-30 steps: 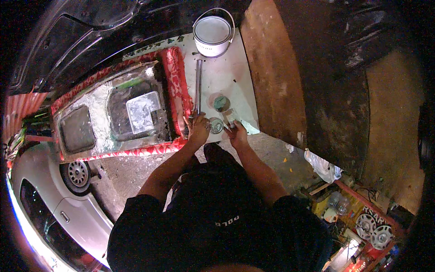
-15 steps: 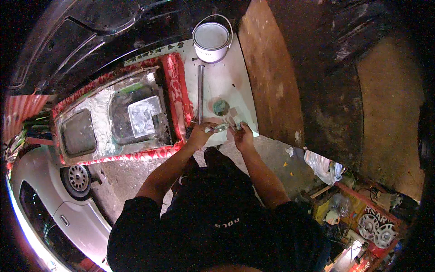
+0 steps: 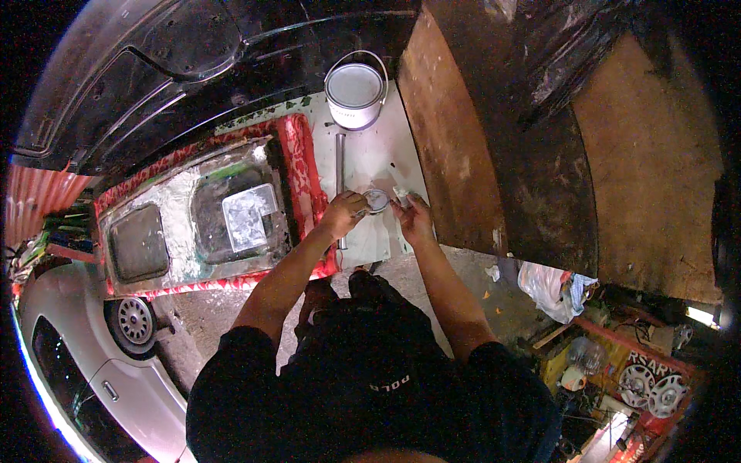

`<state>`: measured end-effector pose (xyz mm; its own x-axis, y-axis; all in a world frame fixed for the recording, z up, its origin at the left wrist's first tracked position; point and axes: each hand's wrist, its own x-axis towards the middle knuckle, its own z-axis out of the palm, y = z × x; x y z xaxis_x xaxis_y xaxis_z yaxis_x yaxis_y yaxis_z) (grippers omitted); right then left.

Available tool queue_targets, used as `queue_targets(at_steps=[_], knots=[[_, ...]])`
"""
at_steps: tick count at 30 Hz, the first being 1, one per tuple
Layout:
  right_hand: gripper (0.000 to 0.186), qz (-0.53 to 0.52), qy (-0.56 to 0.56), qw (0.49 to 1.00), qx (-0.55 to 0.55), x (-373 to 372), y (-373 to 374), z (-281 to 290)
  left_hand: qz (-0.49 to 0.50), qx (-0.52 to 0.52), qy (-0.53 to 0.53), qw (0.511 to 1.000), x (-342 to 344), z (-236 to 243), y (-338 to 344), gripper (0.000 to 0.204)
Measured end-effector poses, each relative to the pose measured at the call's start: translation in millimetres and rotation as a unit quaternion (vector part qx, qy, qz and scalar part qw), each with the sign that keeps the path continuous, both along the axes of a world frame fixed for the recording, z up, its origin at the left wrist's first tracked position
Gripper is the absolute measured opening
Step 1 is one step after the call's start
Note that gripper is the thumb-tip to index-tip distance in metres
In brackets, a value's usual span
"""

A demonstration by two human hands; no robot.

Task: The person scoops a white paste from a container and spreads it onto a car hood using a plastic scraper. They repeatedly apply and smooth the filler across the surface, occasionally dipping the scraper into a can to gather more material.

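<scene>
A small round silvery lid (image 3: 377,201) sits on the white board, where the small tin stood; whether the tin is under it cannot be made out. My left hand (image 3: 345,214) has its fingers curled at the lid's left rim. On the other side, my right hand (image 3: 417,220) is closed with a small whitish thing (image 3: 400,192) sticking out at its fingertips; its kind is unclear. Just left of the lid lies a long grey metal tube (image 3: 340,162), partly hidden by my left hand.
A white paint can (image 3: 354,91) with a wire handle stands at the far end of the board. To the left, a stained panel (image 3: 179,224) rests on red cloth (image 3: 301,166). Brown wooden boards (image 3: 451,139) rise at right. A silver car (image 3: 69,324) stands at lower left.
The silvery lid has gone from between my hands to the spot of the greenish tin. Both hands have moved forward over the board. The whole view has shifted slightly.
</scene>
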<state>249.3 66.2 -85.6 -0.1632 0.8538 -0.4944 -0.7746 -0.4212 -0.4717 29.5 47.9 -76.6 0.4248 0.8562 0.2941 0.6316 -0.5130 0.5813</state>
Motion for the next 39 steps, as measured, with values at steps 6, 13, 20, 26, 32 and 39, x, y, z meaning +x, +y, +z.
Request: queue_targets(at_steps=[6,13,20,26,32,39], knots=[[0.010,0.027,-0.071,0.996,0.043,1.4,7.0,-28.1,-0.010,0.080,0.120,0.989,6.7,-18.7,1.8,0.019],[0.007,0.028,-0.122,0.992,-0.009,-11.3,-1.4,-24.4,0.032,-0.212,-0.252,0.944,0.9,-76.8,-12.6,0.035],[0.013,0.031,-0.111,0.993,-0.013,-2.9,-3.4,-20.0,0.103,-0.048,0.051,0.992,17.9,-31.1,0.8,0.057],[0.020,0.043,-0.150,0.988,-0.016,7.8,-4.0,-25.1,0.135,-0.097,-0.001,0.986,18.9,-29.9,-0.9,0.060],[0.020,0.056,-0.187,0.981,0.006,7.1,-12.5,-14.4,0.267,-0.200,-0.155,0.930,-18.3,-15.6,-36.0,0.058],[0.021,0.133,-0.121,0.983,0.048,-52.3,-18.8,9.5,0.432,-0.100,-0.261,0.858,-98.1,9.6,-97.8,0.035]])
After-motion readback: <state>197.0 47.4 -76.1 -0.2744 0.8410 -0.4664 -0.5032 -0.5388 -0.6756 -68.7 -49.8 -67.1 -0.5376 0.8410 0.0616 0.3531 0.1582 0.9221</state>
